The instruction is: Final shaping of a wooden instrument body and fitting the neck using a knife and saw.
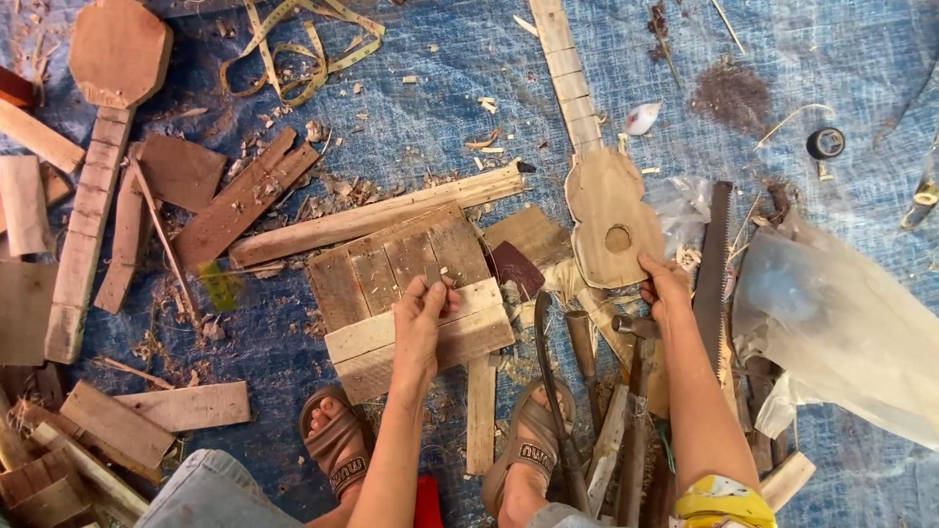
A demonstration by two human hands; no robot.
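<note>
My left hand [423, 315] pinches a small thin wooden piece [437, 285] over a low bench of pallet slats [391, 266]. My right hand [666, 286] rests its fingers on the bottom edge of a flat guitar-shaped wooden cutout [606, 210] with a round hole, which lies on the blue tarp with its long neck running away from me. Just below that hand lie a hammer [634, 328] and other wooden-handled tools.
A handsaw [715, 264] lies right of the cutout, beside a clear plastic bag [831, 323]. A second neck-and-head wooden piece [103, 117] lies far left among boards and shavings. A yellow tape measure [293, 49] sits at top. My sandalled feet [337, 445] frame the bench.
</note>
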